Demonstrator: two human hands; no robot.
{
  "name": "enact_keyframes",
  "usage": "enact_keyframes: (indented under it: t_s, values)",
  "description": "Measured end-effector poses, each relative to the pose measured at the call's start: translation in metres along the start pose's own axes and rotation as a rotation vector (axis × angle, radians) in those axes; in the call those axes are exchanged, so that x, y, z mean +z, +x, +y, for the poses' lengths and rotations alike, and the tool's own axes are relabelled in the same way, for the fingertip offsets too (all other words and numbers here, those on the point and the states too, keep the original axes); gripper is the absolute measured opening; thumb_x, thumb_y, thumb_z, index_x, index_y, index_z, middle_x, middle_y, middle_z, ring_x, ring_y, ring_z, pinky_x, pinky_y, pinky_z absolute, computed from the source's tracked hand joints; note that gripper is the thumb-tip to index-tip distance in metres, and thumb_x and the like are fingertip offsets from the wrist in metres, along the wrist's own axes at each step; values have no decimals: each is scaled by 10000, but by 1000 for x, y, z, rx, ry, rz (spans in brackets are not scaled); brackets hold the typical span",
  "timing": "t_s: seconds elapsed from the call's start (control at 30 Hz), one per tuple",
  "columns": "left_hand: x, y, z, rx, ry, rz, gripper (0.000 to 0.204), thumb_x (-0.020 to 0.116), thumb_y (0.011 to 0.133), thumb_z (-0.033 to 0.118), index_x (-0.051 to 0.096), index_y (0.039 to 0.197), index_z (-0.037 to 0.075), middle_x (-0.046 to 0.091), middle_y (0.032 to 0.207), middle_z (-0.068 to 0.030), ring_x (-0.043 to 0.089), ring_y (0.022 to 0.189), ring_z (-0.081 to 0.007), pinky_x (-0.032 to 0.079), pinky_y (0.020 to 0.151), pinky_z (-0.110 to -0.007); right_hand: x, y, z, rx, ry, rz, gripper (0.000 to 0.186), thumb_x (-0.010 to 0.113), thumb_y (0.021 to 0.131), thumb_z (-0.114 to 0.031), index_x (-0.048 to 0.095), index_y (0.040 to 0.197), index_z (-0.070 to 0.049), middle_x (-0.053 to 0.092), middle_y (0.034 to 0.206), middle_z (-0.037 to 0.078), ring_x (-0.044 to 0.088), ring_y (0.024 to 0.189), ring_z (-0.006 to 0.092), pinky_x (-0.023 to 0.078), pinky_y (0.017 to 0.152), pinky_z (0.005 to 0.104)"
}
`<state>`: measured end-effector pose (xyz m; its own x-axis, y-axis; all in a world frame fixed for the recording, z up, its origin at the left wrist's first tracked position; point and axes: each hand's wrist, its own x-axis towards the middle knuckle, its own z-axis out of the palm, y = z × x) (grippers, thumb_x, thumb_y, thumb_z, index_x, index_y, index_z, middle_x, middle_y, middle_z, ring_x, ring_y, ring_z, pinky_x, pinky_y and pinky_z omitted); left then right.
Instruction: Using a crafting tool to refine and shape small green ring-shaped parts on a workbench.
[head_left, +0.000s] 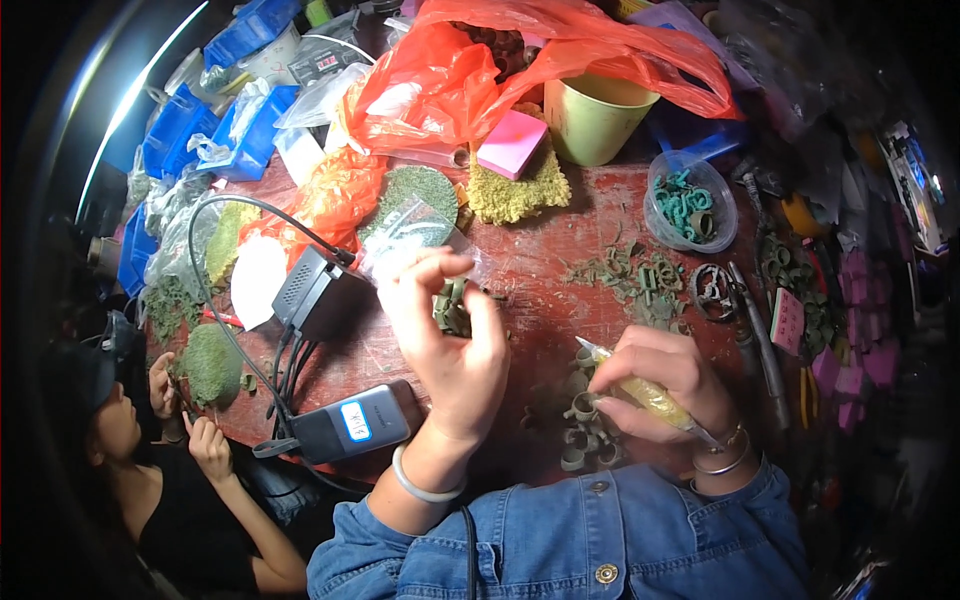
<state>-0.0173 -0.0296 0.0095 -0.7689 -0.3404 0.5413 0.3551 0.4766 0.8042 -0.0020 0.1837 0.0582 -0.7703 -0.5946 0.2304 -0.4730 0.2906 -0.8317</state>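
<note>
Two bare hands work over a worn red table (560, 240), seen from above, with denim sleeves entering from the lower edge. The left hand (447, 330), a pale bangle at its wrist, is raised with fingers pinched narrowly around a small cluster of olive-green wax rings (451, 305). The right hand (655, 385), with thin bracelets at its wrist, is closed around a slim tool with a yellowish grip (640, 390), its tip pointing left and sitting just beside a small green ring piece (582, 407). Below that piece, more green rings (585, 450) lie loosely on the table. A scatter of green ring scraps (640, 280) lies further back, near a clear plastic tub of teal rings (690, 205). A light green cup (595, 120), a pink block (512, 143) and an orange plastic bag (480, 70) stand at the far edge. Two grey power units (315, 290) with black cables rest on the left. At lower left, another person's hands (205, 440) work near a green mossy clump (212, 362).
</note>
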Motion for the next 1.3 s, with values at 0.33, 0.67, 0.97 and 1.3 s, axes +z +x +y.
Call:
enact_keyframes:
  t_s: [0.33,0.67,0.97,1.3]
  values:
    - [-7,4,3,95,695,-292,361,731,767,170,541,1035,19,481,1162,-188,449,1103,-367,332,887,-472,-6,-3,6,40,5,152,129,766,760,-7,651,814,-28,610,744,68,598,660,186,448,591,305]
    - [0,-2,-1,217,688,-466,221,690,767,21,610,970,62,573,980,-130,532,974,-308,390,836,-435,1,-2,7,34,26,146,133,766,732,13,663,805,-28,627,747,64,605,665,179,468,599,298]
    - [4,-7,1,157,385,-470,260,712,768,-22,601,1002,-1,573,1025,-174,581,944,-362,483,813,-411,3,-3,6,35,-48,138,142,780,746,-14,665,826,-38,621,749,70,616,673,191,474,604,301]
    - [11,-17,17,-692,-968,-567,318,633,892,-89,577,1201,-36,609,1155,-80,605,1093,-158,501,977,-291,7,-1,4,212,-112,448,224,778,761,-6,670,953,-46,663,852,82,667,764,202,518,682,295]
